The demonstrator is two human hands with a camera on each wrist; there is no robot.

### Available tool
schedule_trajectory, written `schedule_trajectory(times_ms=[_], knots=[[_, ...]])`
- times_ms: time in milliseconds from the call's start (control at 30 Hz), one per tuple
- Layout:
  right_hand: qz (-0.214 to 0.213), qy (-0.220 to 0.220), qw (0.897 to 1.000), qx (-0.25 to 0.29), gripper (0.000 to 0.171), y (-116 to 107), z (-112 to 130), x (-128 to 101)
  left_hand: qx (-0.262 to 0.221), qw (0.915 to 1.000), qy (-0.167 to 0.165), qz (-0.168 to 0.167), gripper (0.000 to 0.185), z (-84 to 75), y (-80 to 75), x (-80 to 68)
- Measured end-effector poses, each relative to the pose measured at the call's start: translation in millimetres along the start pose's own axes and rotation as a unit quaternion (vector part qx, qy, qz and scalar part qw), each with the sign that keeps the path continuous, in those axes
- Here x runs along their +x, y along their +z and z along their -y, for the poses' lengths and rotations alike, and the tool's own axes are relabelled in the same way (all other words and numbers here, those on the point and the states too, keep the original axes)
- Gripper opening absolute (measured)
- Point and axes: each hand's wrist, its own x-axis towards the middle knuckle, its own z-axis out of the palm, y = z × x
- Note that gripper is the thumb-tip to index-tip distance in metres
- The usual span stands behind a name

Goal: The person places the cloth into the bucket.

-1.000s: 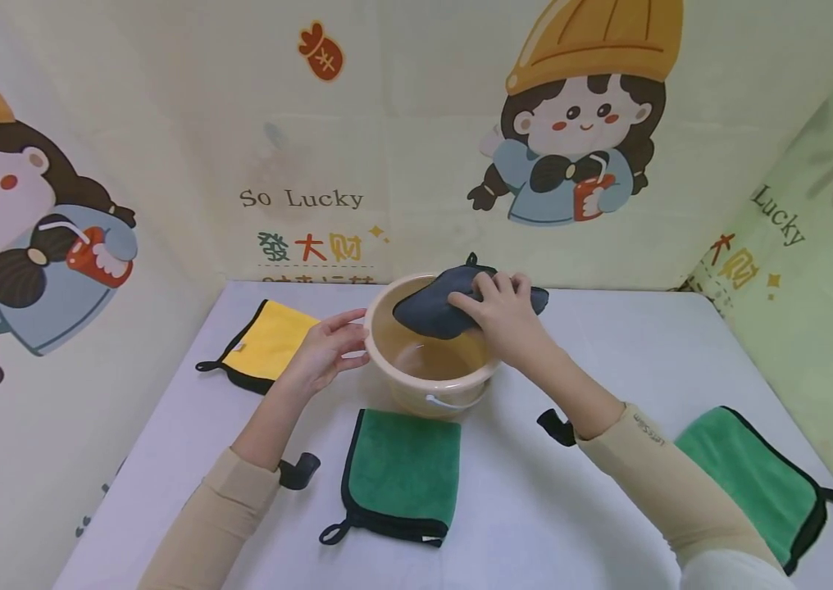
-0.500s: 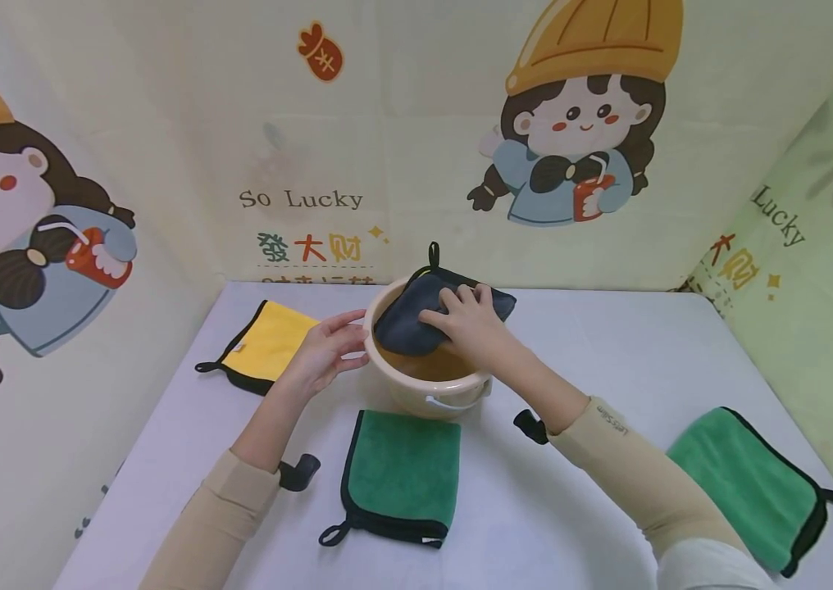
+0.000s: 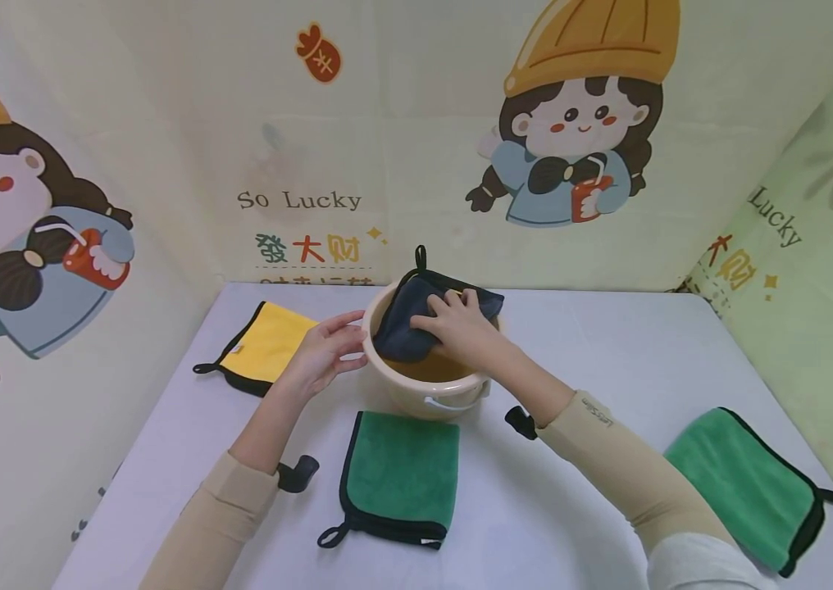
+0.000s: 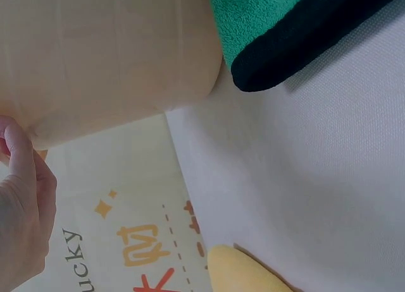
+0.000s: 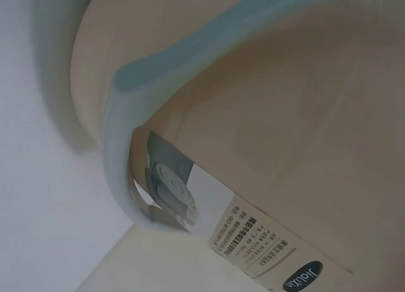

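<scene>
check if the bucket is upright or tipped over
Upright: in the head view the bucket stands on the table, its open mouth facing up.

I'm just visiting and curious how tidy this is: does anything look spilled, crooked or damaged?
Nothing looks spilled or damaged, and the bucket stands upright. The right hand holds the dark cloth bunched in the bucket's mouth. Mildly askew: the far-right green cloth lies slanted, whereas the front green cloth lies straighter.

A white table [image 3: 608,344] is standing by pale walls [image 3: 416,164]. Two cartoon girls [image 3: 580,115] in orange hats are smiling there. Colourful letters [image 3: 308,248] are sitting under the words "So Lucky" [image 3: 299,200].
</scene>
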Motion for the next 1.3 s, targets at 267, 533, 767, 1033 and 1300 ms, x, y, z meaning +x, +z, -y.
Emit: schedule_trajectory(times_ms=[267,533,767,1033,1300], knots=[[0.043,-0.006,0.999,0.014,0.045,1.3,2.5,5.0,-0.002,1.0,-0.001,-0.001,0.052,1.6,-0.9,0.3],[0.093,-0.01,0.995,0.033,0.049,4.1,4.0,7.6,-0.004,1.0,0.002,-0.003,0.052,2.5,-1.4,-0.1],[0.114,-0.029,0.993,0.029,0.051,6.3,4.9,6.2,-0.012,0.9999,0.005,-0.005,0.051,3.6,-1.1,-1.0],[0.119,-0.046,0.992,0.005,0.051,7.8,6.2,5.4,-0.008,0.9999,0.008,-0.007,0.051,4.1,0.6,-1.2],[0.152,-0.058,0.987,-0.017,0.056,8.4,6.1,6.0,-0.01,0.9998,0.012,-0.009,0.051,3.7,2.2,-1.6]])
